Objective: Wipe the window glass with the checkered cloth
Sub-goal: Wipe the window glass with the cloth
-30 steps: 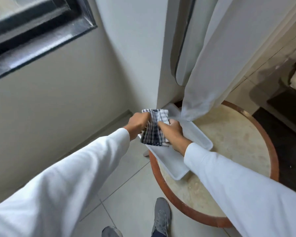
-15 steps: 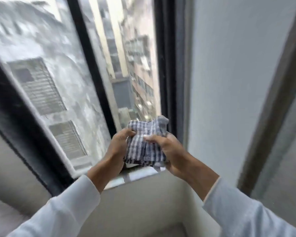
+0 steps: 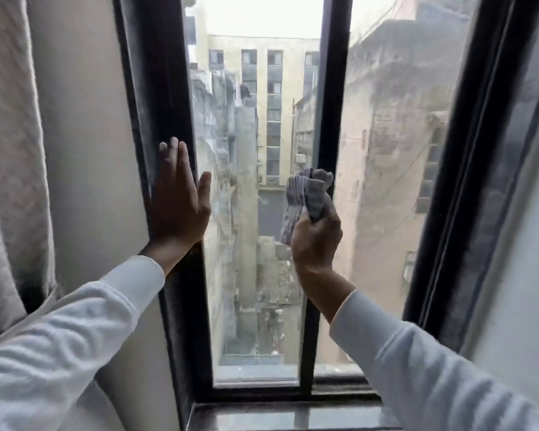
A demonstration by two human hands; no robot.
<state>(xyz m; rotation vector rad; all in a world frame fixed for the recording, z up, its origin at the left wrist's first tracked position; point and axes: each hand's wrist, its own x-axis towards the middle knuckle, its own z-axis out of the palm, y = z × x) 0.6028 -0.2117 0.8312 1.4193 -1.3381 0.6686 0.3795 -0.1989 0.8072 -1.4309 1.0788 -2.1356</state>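
Note:
A tall window fills the view, its glass (image 3: 246,126) set in a black frame (image 3: 156,88). The checkered cloth (image 3: 307,197), grey and white, is bunched in my right hand (image 3: 316,241), which holds it up against the glass near the thin middle bar (image 3: 327,119). My left hand (image 3: 178,200) lies flat with fingers spread on the left side of the frame, its thumb over the edge of the glass. The left pane looks streaked and dusty.
A pale curtain (image 3: 10,157) hangs at the far left beside a strip of wall. A dark sill (image 3: 277,415) runs along the bottom of the window. Another black frame post (image 3: 467,181) stands at the right. Buildings show outside.
The view rose from the round table to the window. The cloth left the white tray in both hands; now only my right hand holds it and my left hand rests on the frame.

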